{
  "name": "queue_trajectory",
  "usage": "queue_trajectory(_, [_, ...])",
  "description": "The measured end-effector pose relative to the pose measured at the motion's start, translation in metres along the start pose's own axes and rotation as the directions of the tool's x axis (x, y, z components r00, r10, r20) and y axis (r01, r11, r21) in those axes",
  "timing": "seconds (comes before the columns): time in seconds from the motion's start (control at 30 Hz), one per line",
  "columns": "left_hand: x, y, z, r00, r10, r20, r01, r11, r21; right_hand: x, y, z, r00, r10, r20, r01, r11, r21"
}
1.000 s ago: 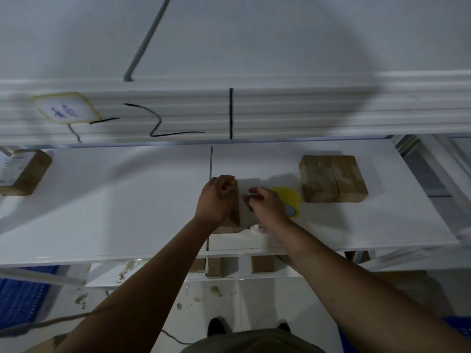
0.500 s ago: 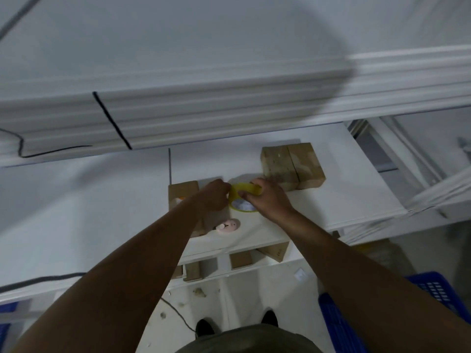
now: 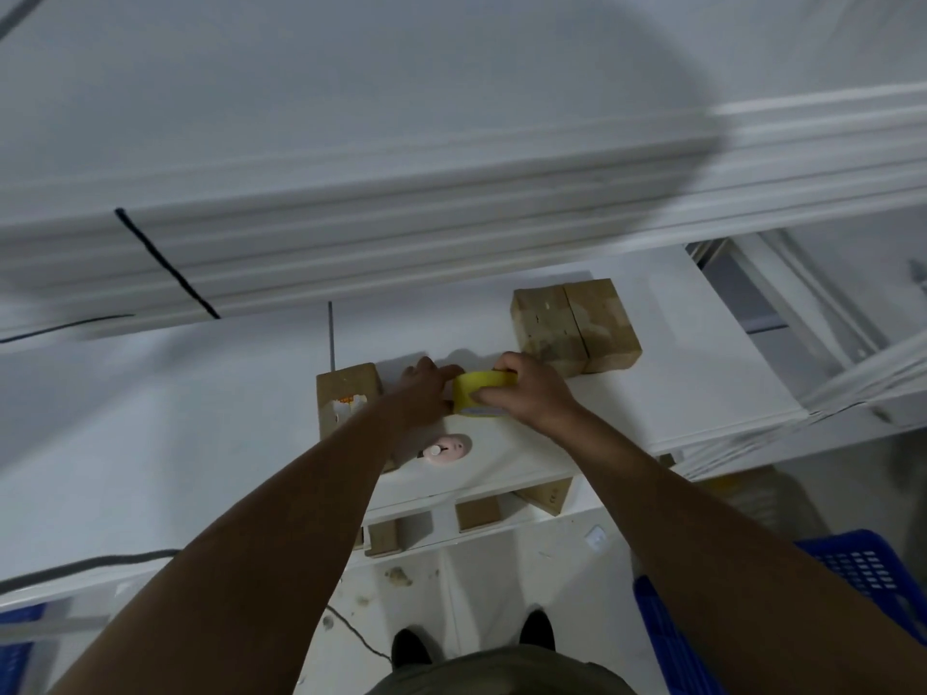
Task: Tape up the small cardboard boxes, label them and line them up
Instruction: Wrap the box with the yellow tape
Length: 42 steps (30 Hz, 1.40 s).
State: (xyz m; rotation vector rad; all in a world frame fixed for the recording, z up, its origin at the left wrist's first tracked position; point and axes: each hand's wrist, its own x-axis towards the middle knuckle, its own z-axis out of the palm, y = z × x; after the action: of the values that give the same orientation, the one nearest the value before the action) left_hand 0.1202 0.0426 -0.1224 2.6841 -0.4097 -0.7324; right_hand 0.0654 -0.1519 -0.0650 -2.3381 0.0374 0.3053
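1. The tape roll (image 3: 476,389) was a short yellow ring with a smooth, slightly glossy band, held just above the white table (image 3: 200,443) between the two hands.
2. The open box (image 3: 346,398) was plain brown cardboard, matte, with something white and crumpled showing inside. It stood on the table just left of the left forearm.
3. Two taped boxes (image 3: 574,328) stood side by side and touching at the far right of the table, their brown tops patchy with a dull sheen.
4. A small rounded pink object (image 3: 446,448) lay on the table near the front edge, below the hands. More brown boxes sat on the lower shelf (image 3: 436,524), and a blue crate (image 3: 853,574) with a slotted wall stood at the right.
5. A second before, both hands had been at the open box and the roll lay on the table behind the right hand. By this moment both hands had gone to the roll and the box stood alone.
6. The right hand (image 3: 531,393) curled round the roll, fingers over its top and thumb on the near side.
7. The left hand (image 3: 426,388) reached in with its arm stretched out and its fingertips touching the roll's left rim. Whether it pinched a tape end could not be told.
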Motion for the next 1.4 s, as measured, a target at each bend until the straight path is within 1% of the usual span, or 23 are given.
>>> queue_trajectory(0.07, [0.0, -0.001, 0.003, 0.999, -0.015, -0.044, 0.013, 0.999, -0.046, -0.001, 0.0, -0.007, 0.999, -0.031, -0.022, 0.03, 0.997, -0.074])
queue_trajectory(0.17, [-0.002, -0.001, 0.001, 0.995, -0.002, -0.096, -0.009, 0.994, -0.112, -0.003, 0.001, -0.015, 0.996, -0.065, -0.065, 0.056, 0.99, -0.129])
queue_trajectory(0.3, [-0.009, -0.002, -0.002, 0.985, 0.028, -0.168, -0.062, 0.979, -0.196, -0.006, -0.006, -0.02, 0.987, -0.093, -0.13, 0.075, 0.987, -0.139])
queue_trajectory(0.43, [-0.02, -0.004, -0.005, 0.971, -0.013, -0.237, -0.07, 0.939, -0.338, -0.008, -0.022, -0.029, 0.979, -0.139, -0.151, 0.116, 0.982, -0.152])
queue_trajectory(0.53, [-0.032, 0.002, -0.028, 0.919, -0.048, -0.39, -0.158, 0.864, -0.479, -0.005, -0.036, -0.044, 0.967, -0.135, -0.216, 0.125, 0.99, -0.057])
queue_trajectory(0.57, [-0.036, 0.007, -0.04, 0.909, -0.033, -0.416, -0.195, 0.848, -0.492, -0.002, -0.043, -0.053, 0.961, -0.127, -0.247, 0.125, 0.992, -0.023])
queue_trajectory(0.6, [-0.041, 0.013, -0.053, 0.912, -0.002, -0.41, -0.218, 0.844, -0.489, 0.0, -0.05, -0.064, 0.955, -0.127, -0.268, 0.124, 0.992, -0.029])
queue_trajectory(0.67, [-0.052, 0.017, -0.077, 0.942, 0.051, -0.331, -0.234, 0.807, -0.542, -0.001, -0.064, -0.086, 0.956, -0.128, -0.265, 0.107, 0.99, -0.094])
queue_trajectory(0.73, [-0.068, 0.013, -0.097, 0.97, 0.085, -0.228, -0.214, 0.742, -0.635, -0.002, -0.069, -0.097, 0.969, -0.105, -0.222, 0.094, 0.994, -0.061])
queue_trajectory(0.8, [-0.09, 0.005, -0.109, 0.985, 0.105, -0.14, -0.172, 0.719, -0.673, -0.004, -0.07, -0.094, 0.981, -0.109, -0.16, 0.11, 0.994, -0.002])
queue_trajectory(0.9, [-0.118, -0.014, -0.111, 0.996, 0.053, -0.076, -0.091, 0.708, -0.7, -0.002, -0.069, -0.067, 0.984, -0.153, -0.088, 0.163, 0.98, 0.114])
queue_trajectory(0.97, [-0.133, -0.03, -0.106, 0.998, 0.003, -0.068, -0.05, 0.709, -0.704, 0.001, -0.069, -0.044, 0.987, -0.153, -0.057, 0.16, 0.972, 0.169])
queue_trajectory(1.03, [-0.148, -0.047, -0.099, 0.998, -0.04, -0.055, -0.014, 0.676, -0.736, 0.004, -0.071, -0.023, 0.989, -0.145, -0.015, 0.144, 0.965, 0.219])
queue_trajectory(1.1, [-0.162, -0.063, -0.092, 0.997, -0.071, -0.031, 0.021, 0.629, -0.777, 0.006, -0.072, -0.006, 0.99, -0.137, 0.031, 0.125, 0.963, 0.24])
queue_trajectory(1.2, [-0.181, -0.087, -0.082, 0.995, -0.098, 0.017, 0.072, 0.591, -0.803, 0.004, -0.075, 0.015, 0.985, -0.127, 0.117, 0.095, 0.964, 0.247])
queue_trajectory(1.3, [-0.197, -0.107, -0.076, 0.994, -0.094, 0.064, 0.105, 0.541, -0.834, -0.004, -0.083, 0.029, 0.975, -0.113, 0.189, 0.055, 0.955, 0.29])
queue_trajectory(1.4, [-0.209, -0.119, -0.074, 0.993, -0.087, 0.079, 0.112, 0.509, -0.853, -0.01, -0.088, 0.041, 0.964, -0.102, 0.246, 0.024, 0.954, 0.3])
